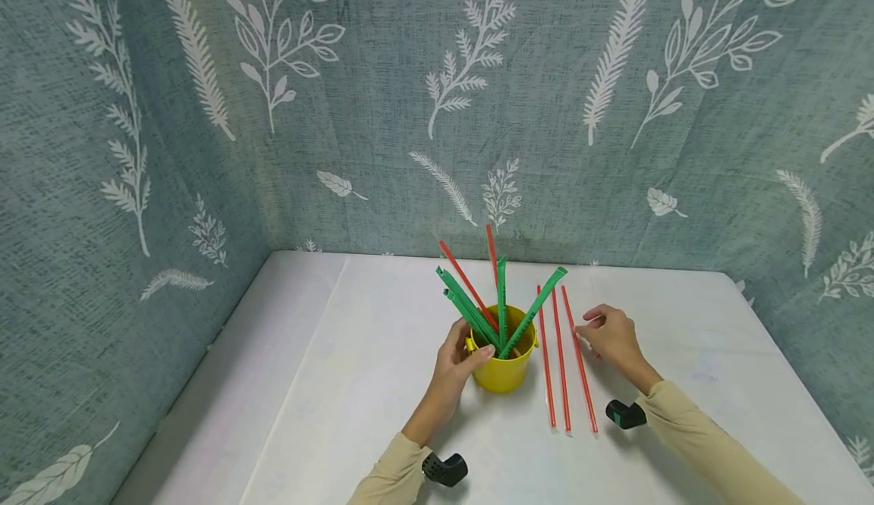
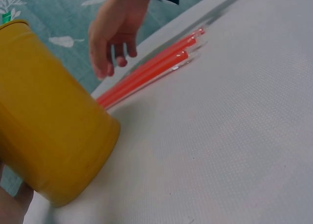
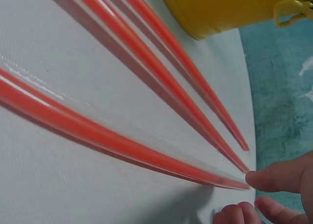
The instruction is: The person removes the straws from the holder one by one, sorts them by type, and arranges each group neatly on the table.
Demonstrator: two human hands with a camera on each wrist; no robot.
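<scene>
My left hand [image 1: 451, 376] grips the yellow bucket [image 1: 501, 376], its thumb at the near rim and fingers round the left side. Several slim green printed packets [image 1: 534, 314] and two red straws [image 1: 464, 274] lean out of the bucket. Three more red straws in clear wrappers lie side by side to its right. At the rightmost straw [image 1: 580, 361], my right hand [image 1: 614, 342] hovers low with fingers bent and thumb and fingertip by the straw. In the right wrist view, the thumb [image 3: 276, 177] overlaps the straw's far end, a gap separating it from the fingers.
A white table [image 1: 341, 391] carries everything. Grey-green cloth with white leaf prints [image 1: 382, 111] stands behind it and along the left side. Black wrist devices [image 1: 445, 469] sit on both cuffs.
</scene>
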